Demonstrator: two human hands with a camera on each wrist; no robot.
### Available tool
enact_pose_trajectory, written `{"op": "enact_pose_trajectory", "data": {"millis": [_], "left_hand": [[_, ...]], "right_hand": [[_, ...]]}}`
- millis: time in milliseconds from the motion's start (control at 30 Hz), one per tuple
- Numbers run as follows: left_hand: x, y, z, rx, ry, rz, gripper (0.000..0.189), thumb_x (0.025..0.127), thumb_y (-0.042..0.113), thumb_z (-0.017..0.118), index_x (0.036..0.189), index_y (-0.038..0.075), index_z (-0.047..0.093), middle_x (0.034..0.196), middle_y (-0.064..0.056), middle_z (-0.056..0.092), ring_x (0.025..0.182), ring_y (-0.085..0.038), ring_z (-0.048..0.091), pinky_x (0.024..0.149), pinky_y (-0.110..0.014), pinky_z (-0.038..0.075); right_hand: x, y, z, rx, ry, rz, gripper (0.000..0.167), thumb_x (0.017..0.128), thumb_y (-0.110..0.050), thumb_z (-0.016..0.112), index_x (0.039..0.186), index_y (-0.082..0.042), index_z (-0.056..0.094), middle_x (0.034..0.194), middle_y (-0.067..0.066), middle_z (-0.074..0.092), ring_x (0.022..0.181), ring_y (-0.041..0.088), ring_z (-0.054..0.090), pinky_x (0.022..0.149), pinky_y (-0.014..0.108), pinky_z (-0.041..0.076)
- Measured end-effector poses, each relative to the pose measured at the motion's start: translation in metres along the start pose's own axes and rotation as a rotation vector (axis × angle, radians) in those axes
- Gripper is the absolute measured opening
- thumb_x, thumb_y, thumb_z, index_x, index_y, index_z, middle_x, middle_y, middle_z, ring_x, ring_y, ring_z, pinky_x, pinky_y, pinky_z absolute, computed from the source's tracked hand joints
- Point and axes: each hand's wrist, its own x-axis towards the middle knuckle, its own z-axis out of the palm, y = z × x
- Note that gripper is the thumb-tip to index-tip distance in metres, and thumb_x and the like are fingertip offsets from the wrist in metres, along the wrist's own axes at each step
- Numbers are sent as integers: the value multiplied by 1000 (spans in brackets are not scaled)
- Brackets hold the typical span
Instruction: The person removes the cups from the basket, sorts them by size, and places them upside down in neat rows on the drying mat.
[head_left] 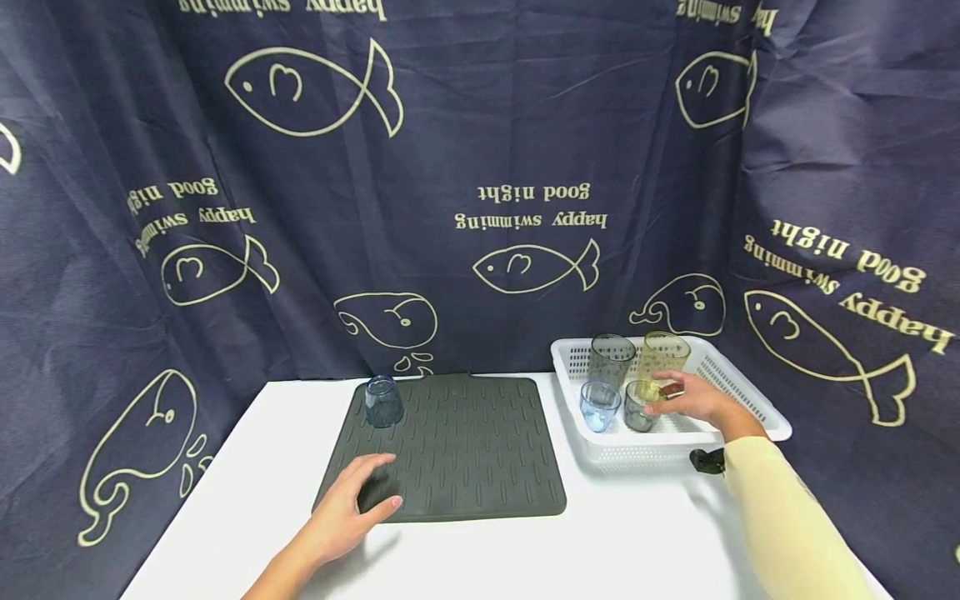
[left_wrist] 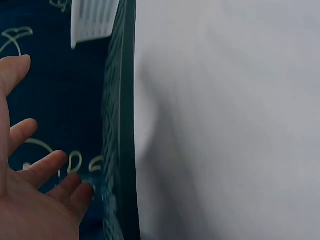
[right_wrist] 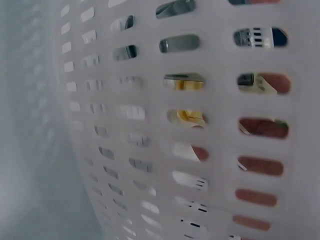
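In the head view my right hand [head_left: 693, 395] is at a small grey drinking glass [head_left: 636, 412] in the white basket [head_left: 675, 451]. Its thumb overlaps the glass's near side and its fingers reach by the rim; whether they press on it is unclear. Through the slots of the basket wall [right_wrist: 220, 150] the right wrist view shows only bits of this hand. My left hand [head_left: 345, 508], fingers spread and thumb apart, hovers by the near left corner of the dark grey drying mat [head_left: 472, 450], holding nothing. A dark blue glass [head_left: 383, 404] stands upside down on the mat.
Also in the basket are a light blue glass [head_left: 599, 408], a tall grey glass [head_left: 610, 360] and a tall yellow glass [head_left: 663, 354]. Mat and basket share a white table [head_left: 480, 558]. A navy curtain [head_left: 435, 167] hangs behind and at the sides.
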Motion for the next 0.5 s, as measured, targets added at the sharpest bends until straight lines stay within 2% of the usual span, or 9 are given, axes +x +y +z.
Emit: {"op": "enact_pose_trajectory", "data": {"millis": [267,400,500], "left_hand": [[-2,19,15,-21,-15,29,55,91,41,77,141,32,55,144,6,56,136,-28,55,109,-54,49],[-3,24,19,-28,-15,35,56,90,40,78,141,35,54,143,9,56,135,-25,56,107,-47,51],[-4,26,21,-31,-18,41,57,90,41,78,142,36,54,142,11,56,135,-23,55,108,-46,51]], "right_hand": [[3,-3,4,22,-36,46,88,84,-25,86,150,8,37,142,40,50,127,49,56,98,56,56],[5,-2,4,44,-59,52,88,85,-22,85,151,9,36,142,39,49,124,46,58,97,55,56],[6,-2,4,46,-65,49,87,85,-21,85,150,10,36,141,39,50,120,42,61,94,53,58]]}}
